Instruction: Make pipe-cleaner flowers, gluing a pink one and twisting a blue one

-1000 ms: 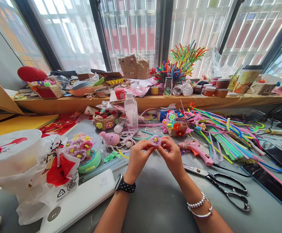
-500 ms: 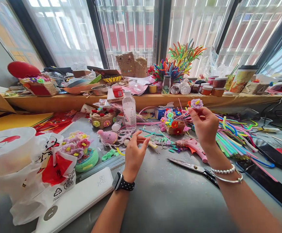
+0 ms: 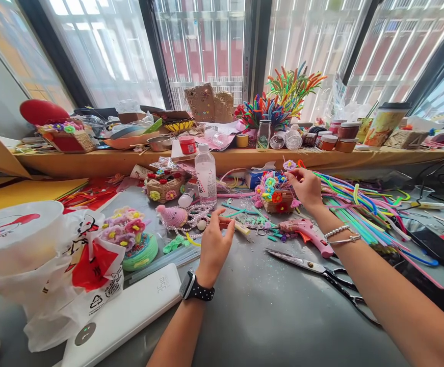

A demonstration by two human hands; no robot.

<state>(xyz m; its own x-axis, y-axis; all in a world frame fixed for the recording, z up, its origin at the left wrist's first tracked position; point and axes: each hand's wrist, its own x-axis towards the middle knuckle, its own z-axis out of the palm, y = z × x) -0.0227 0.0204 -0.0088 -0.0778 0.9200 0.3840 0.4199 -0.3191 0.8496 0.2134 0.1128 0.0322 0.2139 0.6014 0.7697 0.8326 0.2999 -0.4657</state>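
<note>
Grey table (image 3: 260, 316), its surface sprinkled with small pale specks (image 3: 252, 261) near the centre. Right: large scissors (image 3: 292, 258) lying flat, a pink glue gun (image 3: 309, 232) just beyond them, and a loose sheaf of multicoloured stems (image 3: 354, 221) farther right. Rear: an upright clear bottle (image 3: 205, 173) and a flower-filled basket (image 3: 276, 205). Left: a white oblong device (image 3: 130, 316), beside a bagged cup (image 3: 15, 239) and a green crocheted flowerpot (image 3: 142, 255).

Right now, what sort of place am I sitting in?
Probably a craft workspace by a window: a pink glue gun, scissors and what look like colorful pipe cleaners lie on the gray table.
</note>
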